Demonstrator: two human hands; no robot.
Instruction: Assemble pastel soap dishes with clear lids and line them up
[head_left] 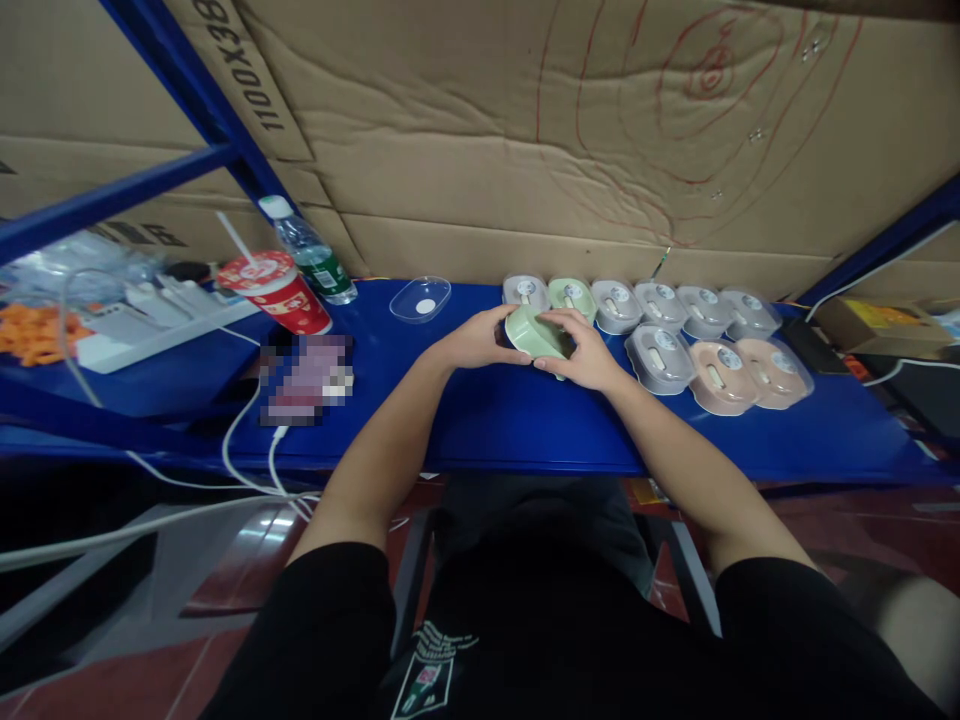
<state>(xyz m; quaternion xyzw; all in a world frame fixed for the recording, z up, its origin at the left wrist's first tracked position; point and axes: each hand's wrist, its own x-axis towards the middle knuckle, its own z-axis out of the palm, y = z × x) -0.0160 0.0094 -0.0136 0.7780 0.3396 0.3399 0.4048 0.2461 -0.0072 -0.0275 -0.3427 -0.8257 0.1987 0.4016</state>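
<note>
Between both hands I hold a light green plastic container (538,335), tilted, above the blue tabletop. My left hand (484,338) grips its left side, thumb along the near edge. Fingers of my right hand (581,348) wrap its right side and top. A clear lid (421,299) with a round white sticker lies to the left, apart from my hands. Just behind the held container stand a lidded pale container (525,291) and a lidded green container (571,298). A lidded grey container (660,358) sits right of my right hand.
More lidded grey containers (703,310) line the back, with pinkish containers (724,376) in front. At left stand a red paper cup (281,295) with a straw and a water bottle (311,255). White cables (232,450) hang over the front edge. Cardboard (450,130) walls the back.
</note>
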